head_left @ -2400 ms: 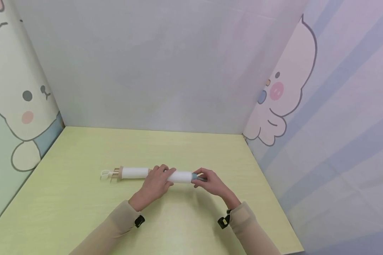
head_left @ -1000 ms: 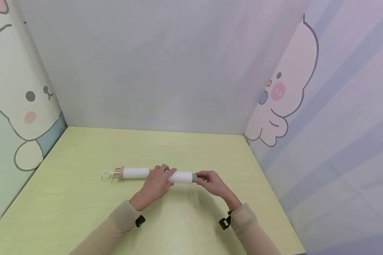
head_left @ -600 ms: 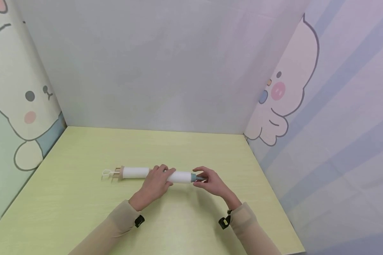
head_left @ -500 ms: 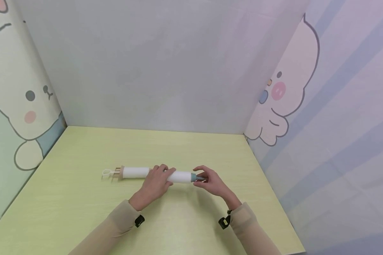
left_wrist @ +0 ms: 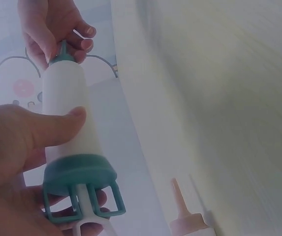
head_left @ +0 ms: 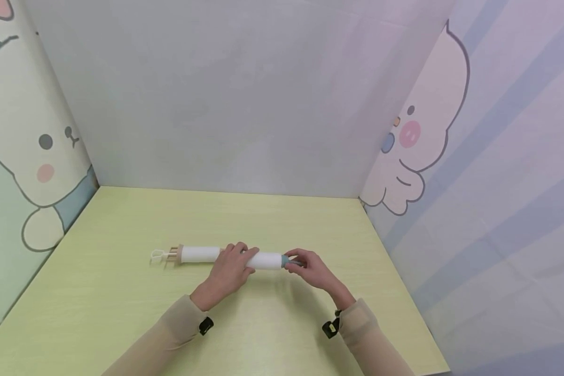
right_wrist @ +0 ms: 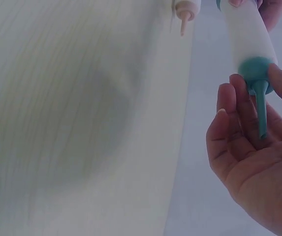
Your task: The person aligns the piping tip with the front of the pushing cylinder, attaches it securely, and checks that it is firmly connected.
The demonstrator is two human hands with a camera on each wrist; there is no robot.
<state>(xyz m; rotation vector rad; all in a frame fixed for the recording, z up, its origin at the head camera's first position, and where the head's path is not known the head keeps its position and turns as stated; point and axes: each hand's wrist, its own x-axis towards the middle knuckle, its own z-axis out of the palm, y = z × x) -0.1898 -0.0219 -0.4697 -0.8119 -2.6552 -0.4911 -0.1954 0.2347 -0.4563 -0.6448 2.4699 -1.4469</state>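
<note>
A white plastic syringe with teal ends is held above the table. My left hand grips its barrel, thumb lying across the white side, close to the teal flange with its open loop handles and white plunger ring. At the other end my right hand pinches the teal nozzle cap between thumb and fingertips. The thin nozzle points into the right palm, over loosely curled fingers. On the table, to the left of the hands, lies a matching syringe with beige ends, its tip partly hidden behind my left hand.
The pale yellow table runs back to a grey wall panel. Side walls with cartoon animals stand at left and right. A dark camera is strapped to the right wrist, and another device to the left.
About half a second ago the right fingers were spread wider around the nozzle cap; now they have closed back onto it. My left hand and the beige-ended syringe stay in place.
</note>
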